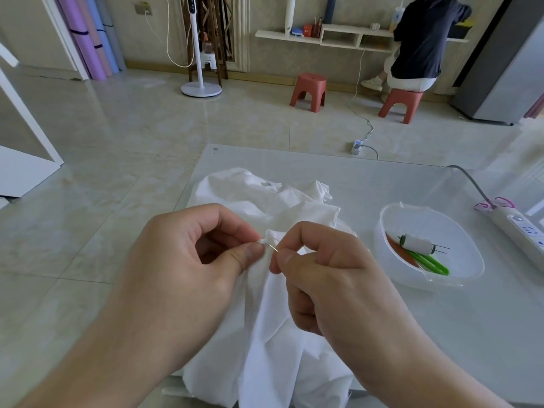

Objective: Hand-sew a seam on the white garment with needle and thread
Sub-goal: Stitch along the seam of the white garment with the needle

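White garment (265,304): crumpled on the glass table (412,334), near edge, trailing over it.
Left hand (188,260): thumb and forefinger pinch a small fold of the fabric.
Right hand (326,275): fingertips pinch the needle (273,248), its tip at the fold.
Clear plastic bowl (468,260): right of the garment, holding a white thread spool (418,243).

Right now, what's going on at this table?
A person is hand-sewing the white garment bunched on the table. The left hand pinches a small fold of the fabric; the right hand pinches the needle, its tip at that fold. A clear container to the right holds a thread spool and green-handled tool.
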The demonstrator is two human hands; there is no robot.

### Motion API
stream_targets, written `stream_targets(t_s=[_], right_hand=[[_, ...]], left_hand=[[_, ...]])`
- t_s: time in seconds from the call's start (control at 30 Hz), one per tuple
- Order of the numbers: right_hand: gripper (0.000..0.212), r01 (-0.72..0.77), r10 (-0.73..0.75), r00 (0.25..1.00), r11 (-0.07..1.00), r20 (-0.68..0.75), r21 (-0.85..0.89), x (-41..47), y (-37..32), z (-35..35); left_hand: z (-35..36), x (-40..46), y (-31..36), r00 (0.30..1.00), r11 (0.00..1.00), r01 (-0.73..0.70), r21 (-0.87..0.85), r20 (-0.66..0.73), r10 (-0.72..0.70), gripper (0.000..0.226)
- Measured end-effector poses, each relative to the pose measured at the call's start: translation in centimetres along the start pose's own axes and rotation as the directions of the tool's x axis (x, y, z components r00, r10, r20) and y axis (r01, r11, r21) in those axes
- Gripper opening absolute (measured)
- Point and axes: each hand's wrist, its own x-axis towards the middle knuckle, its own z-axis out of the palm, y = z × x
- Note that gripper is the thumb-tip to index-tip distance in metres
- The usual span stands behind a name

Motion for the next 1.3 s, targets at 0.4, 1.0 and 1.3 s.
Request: stream_targets(t_s=[0.4, 1.0, 1.3], right_hand=[[0.030, 0.017, -0.016, 1.000, 0.993, -0.014, 0.118, -0.2, 0.1, 0.5], [0.012, 0.008, -0.019, 0.997, 0.987, 0.069, 0.160, 0.4, 0.9, -0.3], [0.024, -0.042, 0.043, 0.999, 0.998, -0.012, 0.052, 0.2, 0.2, -0.3]], left_hand=[[0.6, -1.2, 0.5, 0.983, 0.992, -0.104, 0.068, -0.144, 0.113, 0.031], [0.7, -0.8, 0.1, 0.997, 0.999, -0.053, 0.008, -0.064, 0.054, 0.024], [0.2, -0.5, -0.3, 0.999, 0.999, -0.024, -0.032, 0.039, 0.026, 0.020]])
